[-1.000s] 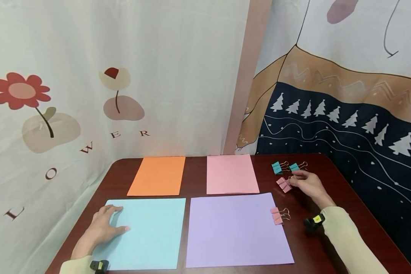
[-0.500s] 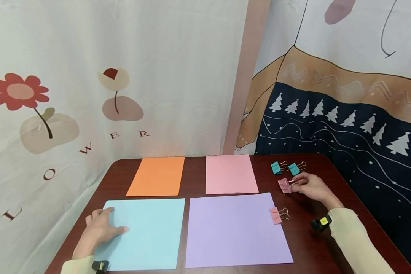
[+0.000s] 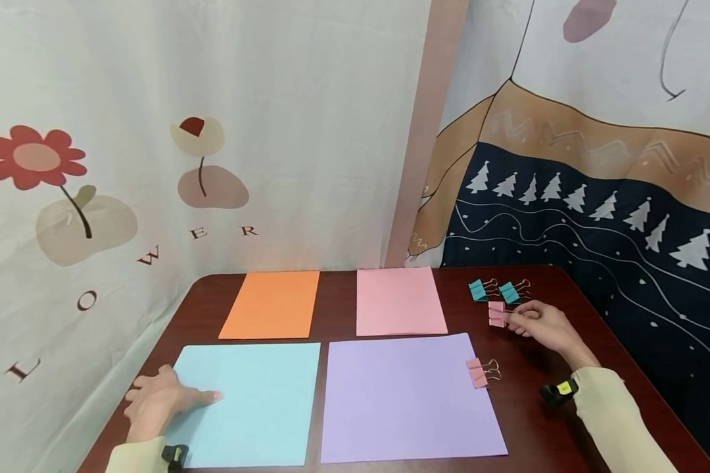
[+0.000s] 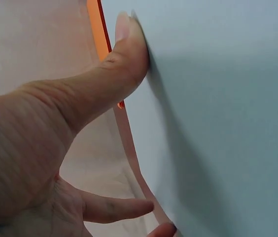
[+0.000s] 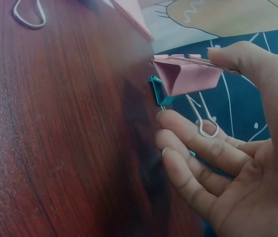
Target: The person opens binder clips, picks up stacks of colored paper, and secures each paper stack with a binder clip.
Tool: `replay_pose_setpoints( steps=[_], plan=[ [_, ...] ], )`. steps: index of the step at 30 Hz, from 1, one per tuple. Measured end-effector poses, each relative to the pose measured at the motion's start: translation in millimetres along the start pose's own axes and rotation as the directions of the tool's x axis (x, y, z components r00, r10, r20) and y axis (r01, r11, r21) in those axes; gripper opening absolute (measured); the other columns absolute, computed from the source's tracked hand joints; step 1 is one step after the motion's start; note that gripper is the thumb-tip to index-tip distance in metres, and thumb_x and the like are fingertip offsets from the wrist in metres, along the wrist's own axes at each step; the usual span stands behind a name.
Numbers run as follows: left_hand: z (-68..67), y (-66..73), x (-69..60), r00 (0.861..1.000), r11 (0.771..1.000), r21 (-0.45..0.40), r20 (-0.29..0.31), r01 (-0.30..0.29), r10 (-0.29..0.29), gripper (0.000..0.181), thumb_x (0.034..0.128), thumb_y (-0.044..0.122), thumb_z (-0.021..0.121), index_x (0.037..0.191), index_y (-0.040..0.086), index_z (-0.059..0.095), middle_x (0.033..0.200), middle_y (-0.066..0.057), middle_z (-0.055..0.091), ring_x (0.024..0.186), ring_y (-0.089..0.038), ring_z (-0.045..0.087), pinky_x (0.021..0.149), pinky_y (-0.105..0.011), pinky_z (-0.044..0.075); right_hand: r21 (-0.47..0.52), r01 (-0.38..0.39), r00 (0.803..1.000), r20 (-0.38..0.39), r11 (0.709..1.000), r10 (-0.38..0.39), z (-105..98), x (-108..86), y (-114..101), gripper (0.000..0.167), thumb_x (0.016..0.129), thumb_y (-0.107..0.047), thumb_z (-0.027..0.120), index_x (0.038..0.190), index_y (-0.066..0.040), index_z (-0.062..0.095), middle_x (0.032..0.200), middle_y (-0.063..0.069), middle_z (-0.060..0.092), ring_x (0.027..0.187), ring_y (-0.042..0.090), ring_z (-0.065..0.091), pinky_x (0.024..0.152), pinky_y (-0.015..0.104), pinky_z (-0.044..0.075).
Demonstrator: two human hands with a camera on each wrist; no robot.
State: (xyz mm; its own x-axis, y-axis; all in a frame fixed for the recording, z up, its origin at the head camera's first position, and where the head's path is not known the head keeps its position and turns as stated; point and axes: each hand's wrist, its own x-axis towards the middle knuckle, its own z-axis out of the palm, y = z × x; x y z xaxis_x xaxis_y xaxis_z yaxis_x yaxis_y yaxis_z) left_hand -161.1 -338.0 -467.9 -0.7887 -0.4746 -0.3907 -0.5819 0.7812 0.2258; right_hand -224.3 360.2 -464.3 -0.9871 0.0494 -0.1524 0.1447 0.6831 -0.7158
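Here, the left hand (image 3: 160, 399) lies spread partly over blue paper (image 3: 260, 404) while the right hand (image 3: 545, 326) pinches a pink clip (image 3: 496, 314).

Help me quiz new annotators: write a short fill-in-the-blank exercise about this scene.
The right hand holds a ____ metal binder clip.
In the head view, a matching clip grips the ____ edge of the large purple rectangular paper sheet.
The ____ of the left hand extends over the light-blue rectangular paper sheet.
____ teal metal binder clips lie on the reddish-brown table.

Missing words: pink; right; thumb; two.
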Motion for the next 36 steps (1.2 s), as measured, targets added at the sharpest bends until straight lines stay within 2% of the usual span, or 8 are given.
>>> replay_pose_setpoints(
  steps=[4, 8, 16, 23, 25, 27, 32, 36],
  plan=[
    [-0.5, 1.5, -0.1, 1.0, 1.0, -0.003, -0.004, 0.006, -0.006, 0.147, 0.039, 0.075, 0.092, 0.131, -0.022, 0.031, 0.11, -0.047, 0.036, 0.108, -0.062, 0.039, 0.089, -0.069, 0.042, 0.026, -0.007, 1.0, -0.008, 1.0, 0.007, -0.8, -1.9, 1.4, 0.071, 0.099, -0.055, 0.061, 0.132, 0.007, 0.052, 0.103, 0.01, 0.077, 0.087, 0.018, 0.071, 0.075, 0.022, 0.057],
    [-0.3, 2.3, -1.8, 1.0, 1.0, -0.019, -0.005, 0.009, -0.009, 0.145, 0.0414, 0.072, 0.093, 0.129, -0.024, 0.03, 0.118, -0.049, 0.04, 0.111, -0.061, 0.042, 0.091, -0.071, 0.041, 0.055, -0.011, 1.0, -0.01, 0.998, 0.011, -0.4, -3.3, 1.2, 0.073, 0.098, -0.057, 0.062, 0.132, 0.006, 0.053, 0.103, 0.01, 0.077, 0.088, 0.019, 0.071, 0.076, 0.022, 0.058],
    [-0.1, 3.6, -5.4, 1.0, 0.999, -0.035, 0.017, 0.016, -0.015, 0.145, 0.0454, 0.071, 0.093, 0.132, -0.024, 0.026, 0.12, -0.047, 0.037, 0.111, -0.06, 0.041, 0.092, -0.07, 0.042, 0.12, 0.002, 1.0, 0.003, 0.993, -0.002, 0.3, -5.1, -0.9, 0.068, 0.099, -0.053, 0.062, 0.13, 0.006, 0.053, 0.103, 0.011, 0.077, 0.086, 0.019, 0.072, 0.074, 0.019, 0.057],
    [-3.1, 2.1, -3.3, 0.998, 0.997, -0.045, 0.037, -0.055, 0.057, 0.15, 0.0448, 0.075, 0.091, 0.136, -0.024, 0.024, 0.124, -0.052, 0.036, 0.115, -0.067, 0.041, 0.093, -0.079, 0.037, 0.129, 0.045, 0.999, -0.02, 0.991, -0.043, 0.5, -7.2, -4.3, 0.062, 0.101, -0.05, 0.06, 0.128, 0.005, 0.055, 0.103, 0.012, 0.077, 0.087, 0.021, 0.073, 0.075, 0.018, 0.057],
    [-3.4, -0.2, -3.7, 0.995, 0.996, -0.039, 0.057, -0.078, 0.081, 0.147, 0.0485, 0.077, 0.089, 0.136, -0.024, 0.026, 0.124, -0.052, 0.035, 0.115, -0.067, 0.04, 0.092, -0.079, 0.037, 0.131, 0.061, 0.998, -0.025, 0.99, -0.059, 0.7, -7.8, -5.7, 0.06, 0.101, -0.049, 0.06, 0.128, 0.005, 0.056, 0.103, 0.012, 0.077, 0.087, 0.021, 0.073, 0.075, 0.019, 0.057],
    [-3.5, -2.7, -4.5, 0.991, 0.993, -0.035, 0.076, -0.109, 0.112, 0.14, 0.0571, 0.075, 0.086, 0.137, -0.024, 0.027, 0.125, -0.052, 0.033, 0.116, -0.068, 0.037, 0.092, -0.079, 0.039, 0.13, 0.074, 0.997, -0.032, 0.989, -0.07, 0.8, -8.2, -7.3, 0.059, 0.101, -0.049, 0.06, 0.127, 0.004, 0.057, 0.103, 0.011, 0.077, 0.086, 0.022, 0.073, 0.075, 0.02, 0.057],
    [-3.6, -5.0, -6.1, 0.984, 0.986, -0.045, 0.073, -0.158, 0.161, 0.106, 0.0815, 0.05, 0.079, 0.136, -0.026, 0.029, 0.121, -0.05, 0.034, 0.112, -0.065, 0.039, 0.094, -0.071, 0.044, 0.121, 0.097, 0.994, -0.053, 0.988, -0.091, 0.6, -8.9, -10.8, 0.055, 0.102, -0.046, 0.061, 0.124, 0.004, 0.058, 0.101, 0.012, 0.076, 0.085, 0.024, 0.073, 0.074, 0.02, 0.057],
    [-4.9, -7.8, -5.0, 0.989, 0.988, -0.08, 0.053, -0.135, 0.139, 0.091, 0.0858, 0.031, 0.075, 0.139, -0.025, 0.027, 0.126, -0.05, 0.037, 0.116, -0.061, 0.043, 0.101, -0.07, 0.043, 0.121, 0.109, 0.993, -0.059, 0.987, -0.102, 0.7, -9.9, -13.6, 0.053, 0.102, -0.044, 0.061, 0.124, 0.004, 0.058, 0.101, 0.013, 0.076, 0.086, 0.026, 0.073, 0.074, 0.02, 0.057]
  ],
)
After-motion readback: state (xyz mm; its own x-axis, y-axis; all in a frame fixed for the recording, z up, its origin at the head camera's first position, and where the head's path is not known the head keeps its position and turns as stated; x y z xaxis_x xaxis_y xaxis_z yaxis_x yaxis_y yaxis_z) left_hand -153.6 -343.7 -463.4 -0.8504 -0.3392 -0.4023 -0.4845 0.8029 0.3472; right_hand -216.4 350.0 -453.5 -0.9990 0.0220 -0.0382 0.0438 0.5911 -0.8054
